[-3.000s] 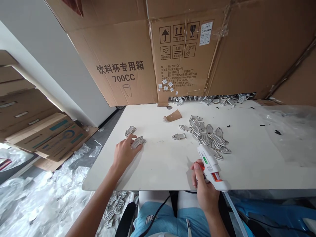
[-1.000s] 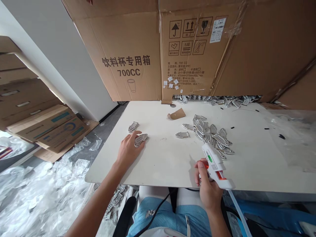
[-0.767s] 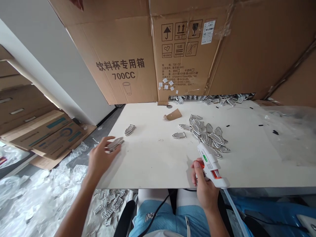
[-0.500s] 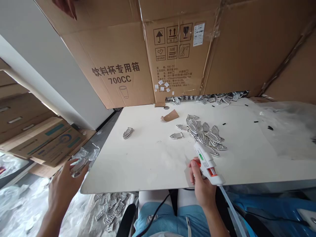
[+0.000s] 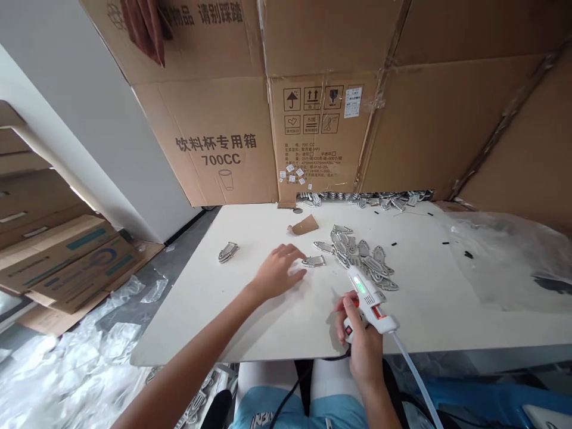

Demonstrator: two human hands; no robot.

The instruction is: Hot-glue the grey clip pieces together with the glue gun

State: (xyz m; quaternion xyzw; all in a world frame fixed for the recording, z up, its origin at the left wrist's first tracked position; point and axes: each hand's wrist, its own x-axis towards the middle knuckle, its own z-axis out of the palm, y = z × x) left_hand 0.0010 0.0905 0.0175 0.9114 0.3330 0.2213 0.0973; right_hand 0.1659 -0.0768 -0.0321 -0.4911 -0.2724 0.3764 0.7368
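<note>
My right hand grips a white hot glue gun with a green light, an orange part and a long glue stick out of its back. Its nozzle points at a pile of silver metal buckles. My left hand is over the white table with thumb and fingers apart. Its fingertips come up to the left end of a single metal buckle; whether they touch it I cannot tell. Further left lies a small stack of buckles.
Cardboard sheets wall the table's far side, with more buckles in a gap beneath. A brown scrap and small black bits lie on the table. Clear plastic covers the right. Boxes and plastic sheeting occupy the floor at left.
My left hand has come from beyond the table's left edge to beside the single buckle. The glue gun stays in my right hand, and its light now glows. The camera view has tilted up.
</note>
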